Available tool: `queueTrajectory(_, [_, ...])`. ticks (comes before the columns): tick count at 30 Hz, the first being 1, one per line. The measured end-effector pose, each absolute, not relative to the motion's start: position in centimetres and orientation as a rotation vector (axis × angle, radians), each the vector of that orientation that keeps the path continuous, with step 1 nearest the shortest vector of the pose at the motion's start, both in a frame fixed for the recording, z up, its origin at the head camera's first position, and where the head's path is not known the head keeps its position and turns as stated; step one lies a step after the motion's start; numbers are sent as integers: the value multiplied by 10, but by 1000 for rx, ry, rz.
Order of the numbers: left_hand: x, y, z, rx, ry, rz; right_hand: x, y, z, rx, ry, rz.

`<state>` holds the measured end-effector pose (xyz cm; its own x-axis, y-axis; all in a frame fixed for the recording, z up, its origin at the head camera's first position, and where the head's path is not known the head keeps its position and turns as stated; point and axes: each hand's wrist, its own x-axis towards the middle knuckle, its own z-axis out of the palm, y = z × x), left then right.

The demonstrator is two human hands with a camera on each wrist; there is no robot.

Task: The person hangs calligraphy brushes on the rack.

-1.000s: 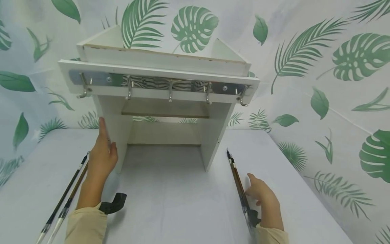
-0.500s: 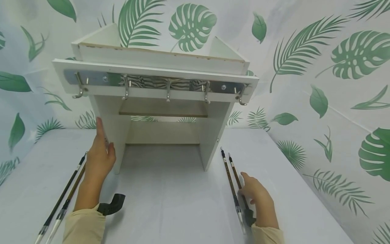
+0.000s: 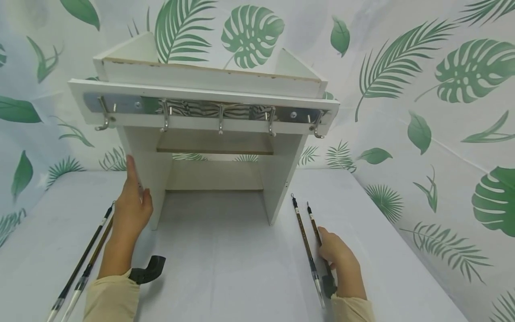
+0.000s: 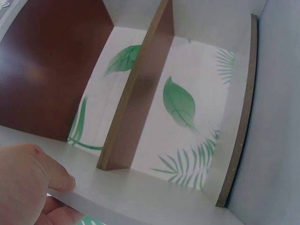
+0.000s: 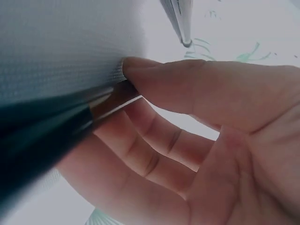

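Observation:
A white wooden shelf unit (image 3: 213, 74) stands on the white-covered table, with metal hooks along its front rail. My left hand (image 3: 130, 212) grips its left side panel (image 3: 154, 167); in the left wrist view the thumb (image 4: 61, 176) lies on the inner face and the fingers are partly hidden behind the edge. My right hand (image 3: 339, 255) pinches a calligraphy brush (image 3: 314, 226) between thumb and fingers, low over the table. Its dark lower part (image 5: 42, 140) shows large in the right wrist view. Just left of it lies a second calligraphy brush (image 3: 304, 239) with a clear cap.
Two more brushes, a black one (image 3: 86, 255) and a brown one (image 3: 94, 257), lie left of my left forearm. A black curved piece (image 3: 149, 270) sits at the left wrist. Leaf-patterned cloth (image 3: 402, 134) hangs behind and beside the table (image 3: 217, 277).
The two right-hand brushes were side by side and are now apart, the right one shifted right in my right hand. That hand moved slightly left and its fingers closed. The left hand stays put.

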<state>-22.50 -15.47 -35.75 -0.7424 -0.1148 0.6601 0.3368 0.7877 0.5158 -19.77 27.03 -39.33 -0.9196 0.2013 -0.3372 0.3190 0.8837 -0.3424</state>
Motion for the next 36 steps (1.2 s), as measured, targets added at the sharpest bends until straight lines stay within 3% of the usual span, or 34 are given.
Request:
queueTrajectory(11, [-228,-154,-361,-180,-2231,-814,-196,270,-378,337,2777,-559])
queueTrajectory(36, [-221,-153,-357,-128,-2297,-848,-153,260,-302,-138,3180,-798])
